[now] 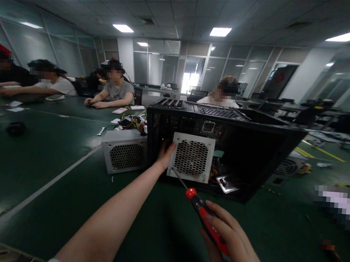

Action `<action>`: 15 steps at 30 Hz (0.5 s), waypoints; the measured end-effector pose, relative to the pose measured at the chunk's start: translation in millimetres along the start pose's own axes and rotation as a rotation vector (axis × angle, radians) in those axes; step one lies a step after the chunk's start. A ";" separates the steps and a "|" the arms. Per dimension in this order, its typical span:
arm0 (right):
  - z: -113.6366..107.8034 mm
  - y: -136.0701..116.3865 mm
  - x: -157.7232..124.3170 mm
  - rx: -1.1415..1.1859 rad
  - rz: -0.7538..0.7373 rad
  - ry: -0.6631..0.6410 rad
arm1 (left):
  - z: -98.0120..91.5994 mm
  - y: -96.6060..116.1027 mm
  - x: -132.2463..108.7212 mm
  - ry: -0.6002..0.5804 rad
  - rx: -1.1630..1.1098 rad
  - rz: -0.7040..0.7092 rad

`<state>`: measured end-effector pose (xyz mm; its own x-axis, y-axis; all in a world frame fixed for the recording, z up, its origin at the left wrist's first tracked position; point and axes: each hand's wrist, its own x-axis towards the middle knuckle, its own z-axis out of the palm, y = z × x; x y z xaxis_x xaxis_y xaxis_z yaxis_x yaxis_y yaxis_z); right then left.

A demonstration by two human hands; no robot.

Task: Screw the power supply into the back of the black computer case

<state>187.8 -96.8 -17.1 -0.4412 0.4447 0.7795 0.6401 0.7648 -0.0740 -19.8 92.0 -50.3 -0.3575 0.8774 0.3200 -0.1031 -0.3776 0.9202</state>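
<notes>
Left hand [164,156] flat, grasping nothing, against the fan grille [191,157]; right hand [232,244] clenched around the red screwdriver [201,207].

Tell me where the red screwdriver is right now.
In the head view, the red screwdriver is at lower centre-right, gripped in the right hand, its tip at the lower left corner of the grey power supply in the black case.
</notes>
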 end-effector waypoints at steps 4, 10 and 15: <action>3.6 0.2 3.1 -0.003 -0.006 0.034 | 0.3 -3.5 0.9 0.007 -0.026 -0.016; 3.8 0.0 3.8 -0.029 -0.008 0.021 | -0.9 -4.4 1.2 -0.007 -0.011 0.004; 5.2 -0.3 2.2 -0.021 -0.012 0.022 | -0.3 -1.7 0.9 -0.003 0.018 0.020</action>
<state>183.4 -93.7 -18.6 -0.4348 0.4249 0.7940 0.6478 0.7600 -0.0520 -20.2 93.4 -51.6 -0.3567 0.8706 0.3388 -0.0788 -0.3894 0.9177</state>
